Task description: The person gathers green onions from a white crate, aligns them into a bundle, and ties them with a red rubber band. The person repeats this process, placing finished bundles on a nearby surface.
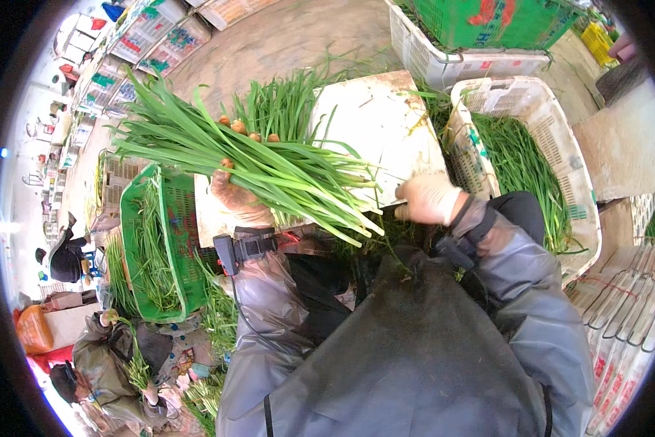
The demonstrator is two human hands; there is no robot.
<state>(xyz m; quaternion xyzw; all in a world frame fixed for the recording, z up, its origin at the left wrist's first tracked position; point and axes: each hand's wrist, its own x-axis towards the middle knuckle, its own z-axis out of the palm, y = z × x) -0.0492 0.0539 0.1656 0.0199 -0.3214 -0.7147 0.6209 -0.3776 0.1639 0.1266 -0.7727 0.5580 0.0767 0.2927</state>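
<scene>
My left hand [239, 198], in a soiled pale glove, grips a thick bunch of long flat green leaves, seemingly garlic chives [283, 164]. Their pale stem ends point right and toward me, and the leaf tips fan out to the far left. Beneath the bunch is a dirt-marked white board [374, 117]. Another pile of chives [281, 104] lies at the board's far left part, partly covered by the held bunch. My right hand [428, 199], also gloved, is just right of the stem ends with curled fingers. It is blurred, and whether it pinches a strand is unclear.
A white plastic crate [570, 158] with chives stands at my right. On the left is a green crate [188, 240] of chives. Beyond the board, a green crate [502, 24] sits in a white one [414, 52]. A co-worker [109, 366] handles chives at lower left.
</scene>
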